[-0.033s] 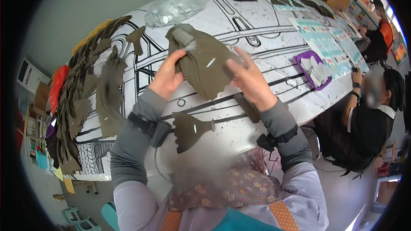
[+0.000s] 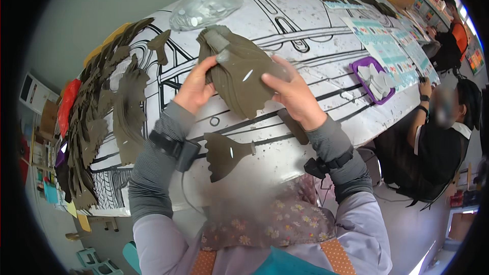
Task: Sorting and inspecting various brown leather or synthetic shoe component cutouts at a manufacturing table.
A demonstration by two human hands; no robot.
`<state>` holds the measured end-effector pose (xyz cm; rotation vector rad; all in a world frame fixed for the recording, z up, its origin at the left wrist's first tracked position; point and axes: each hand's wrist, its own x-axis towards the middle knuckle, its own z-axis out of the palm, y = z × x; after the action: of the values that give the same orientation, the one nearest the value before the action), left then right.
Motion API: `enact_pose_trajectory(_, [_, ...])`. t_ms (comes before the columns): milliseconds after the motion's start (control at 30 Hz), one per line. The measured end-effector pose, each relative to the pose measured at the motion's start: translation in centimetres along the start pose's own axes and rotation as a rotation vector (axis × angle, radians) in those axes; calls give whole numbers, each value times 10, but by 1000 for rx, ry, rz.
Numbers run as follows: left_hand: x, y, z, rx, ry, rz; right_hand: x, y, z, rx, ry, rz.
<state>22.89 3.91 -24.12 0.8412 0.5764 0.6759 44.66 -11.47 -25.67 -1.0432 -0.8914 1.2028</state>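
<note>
A thick stack of dark olive-brown, fan-shaped sheets (image 2: 239, 71) with wavy edges is held up over the table between my hands. My left hand (image 2: 197, 85) grips its left side, thumb lying on top near a greyish narrow end. On the right edge, my right hand (image 2: 295, 94) closes with thumb on the face and fingers behind, partly hidden. A small white slit-like mark shows on the top sheet. Below the stack, a single fan-shaped piece (image 2: 224, 157) with a scalloped edge lies flat. Another brown piece (image 2: 293, 126) lies under my right wrist.
Many similar brown pieces (image 2: 130, 112) are heaped along the left side. A clear plastic bag of white discs (image 2: 201, 12) sits at the back. To the right are a purple tray (image 2: 378, 101) of pale pieces, printed sheets (image 2: 377, 46) and a seated person (image 2: 433, 142).
My right thumb and fingers have closed from a looser, blurred pose onto the stack's right edge. The stack and my left hand have shifted only slightly.
</note>
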Motion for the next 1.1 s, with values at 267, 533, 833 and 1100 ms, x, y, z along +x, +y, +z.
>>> enact_pose_trajectory(267, [80, 40, -35, 417, -277, -145, 2, 58, 59, 645, 144, 139])
enact_pose_trajectory(533, [153, 25, -49, 609, -499, -512, 1, 94, 99, 670, 221, 428])
enact_pose_trajectory(833, [185, 22, -42, 1122, -322, -446, 33, 109, 119, 557, 108, 455])
enact_pose_trajectory(1100, [106, 23, -67, 1481, -25, -29, 41, 118, 98, 386, -96, 565])
